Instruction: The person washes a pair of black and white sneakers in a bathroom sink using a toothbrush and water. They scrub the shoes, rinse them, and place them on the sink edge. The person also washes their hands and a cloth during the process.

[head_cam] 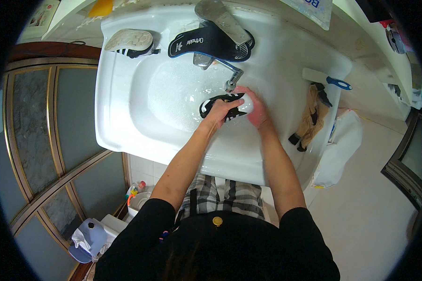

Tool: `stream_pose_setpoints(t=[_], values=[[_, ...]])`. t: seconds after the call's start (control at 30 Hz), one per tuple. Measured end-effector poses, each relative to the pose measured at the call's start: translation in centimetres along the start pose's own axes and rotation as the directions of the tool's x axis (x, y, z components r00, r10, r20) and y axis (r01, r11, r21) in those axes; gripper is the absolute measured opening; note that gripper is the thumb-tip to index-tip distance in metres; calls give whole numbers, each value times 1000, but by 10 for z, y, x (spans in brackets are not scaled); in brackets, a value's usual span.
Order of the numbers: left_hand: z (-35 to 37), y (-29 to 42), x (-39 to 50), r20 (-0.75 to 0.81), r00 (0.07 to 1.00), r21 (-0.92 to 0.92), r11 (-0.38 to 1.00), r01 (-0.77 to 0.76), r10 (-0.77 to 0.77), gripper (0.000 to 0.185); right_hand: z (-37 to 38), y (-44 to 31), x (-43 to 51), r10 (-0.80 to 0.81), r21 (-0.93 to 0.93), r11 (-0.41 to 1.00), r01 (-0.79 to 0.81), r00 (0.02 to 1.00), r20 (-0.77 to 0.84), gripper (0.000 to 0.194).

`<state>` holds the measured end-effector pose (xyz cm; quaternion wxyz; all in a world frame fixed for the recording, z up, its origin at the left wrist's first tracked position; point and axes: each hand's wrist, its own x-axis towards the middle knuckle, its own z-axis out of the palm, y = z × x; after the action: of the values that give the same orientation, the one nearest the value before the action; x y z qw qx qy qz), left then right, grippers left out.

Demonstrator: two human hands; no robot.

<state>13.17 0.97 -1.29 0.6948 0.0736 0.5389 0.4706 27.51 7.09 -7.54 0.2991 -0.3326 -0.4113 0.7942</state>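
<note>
A small black sneaker with white stripes and a white toe is tilted over the sink basin, below the chrome swivel spout. My left hand grips its middle, with the thumb lying across the upper toward the toe. Cupped around the toe end is my right hand, its far fingers partly hidden behind the shoe. Shallow water with bubbles lies in the white ceramic sink. Another small sneaker lies on the back left ledge with its pale sole showing.
Black insoles rest across the faucet. On the sink's right side lie a white brush-like tool with a blue handle and tan-and-black socks. A white bag stands beyond that edge; framed glass panels stand left.
</note>
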Motion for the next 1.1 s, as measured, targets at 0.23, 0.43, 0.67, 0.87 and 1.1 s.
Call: stream_pose_setpoints(t=[0.23,0.43,0.67,0.87,1.1], values=[[1,-23,35,-368,787,805,594,2,496,60,40,19,-2,-129,-83,991,103,894,-430,22],[-12,7,2,-103,957,843,535,-61,272,43,47,-8,0,36,57,998,-5,833,-551,28],[-46,15,-21,70,918,817,506,-278,391,25,44,-9,-1,175,59,984,-170,829,-531,25],[-26,-17,0,55,835,996,-92,-6,548,28,57,18,-1,-42,-185,977,-103,762,-646,28],[-33,10,-17,236,830,972,-142,-190,505,35,41,20,15,-90,-408,858,-312,691,-717,41]])
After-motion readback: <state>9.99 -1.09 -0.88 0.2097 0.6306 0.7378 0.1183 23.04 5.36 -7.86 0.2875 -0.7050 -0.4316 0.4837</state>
